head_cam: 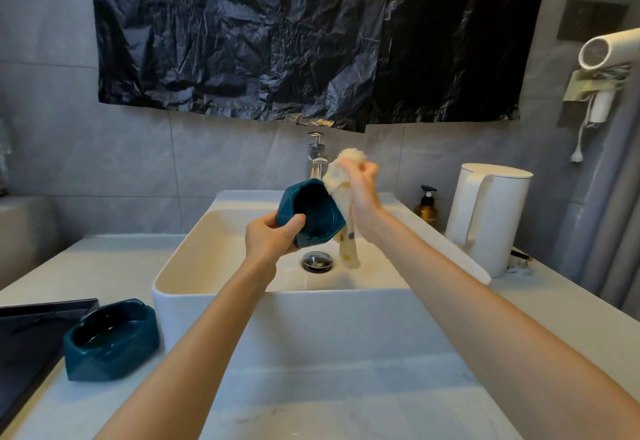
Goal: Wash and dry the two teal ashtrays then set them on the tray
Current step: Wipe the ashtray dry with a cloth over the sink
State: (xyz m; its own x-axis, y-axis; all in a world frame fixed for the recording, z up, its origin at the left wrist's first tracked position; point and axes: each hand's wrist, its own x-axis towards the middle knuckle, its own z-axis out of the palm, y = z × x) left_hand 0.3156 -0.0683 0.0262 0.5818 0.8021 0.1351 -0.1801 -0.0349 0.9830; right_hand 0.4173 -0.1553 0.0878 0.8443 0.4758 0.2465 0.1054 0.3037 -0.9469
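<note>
Ashtray (313, 213) tilted over the sink (180, 266), clamped in the left grip (270, 237), with the cloth (348, 249) bunched in the right grip (363, 194) at its right rim — its twin (110, 339) sits on the counter (311, 387) beside the tray (31, 329)

Both bare forearms are extended above the sink (329, 318). The left hand (272, 237) is curled round a tilted ashtray (313, 214), thumb on its rim. The right hand (362, 197), raised just beside, is closed on a cloth (347, 249).

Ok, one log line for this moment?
left hand: holds tilted ashtray over sink | right hand: grips cloth at its rim | second ashtray: counter, by tray
</note>
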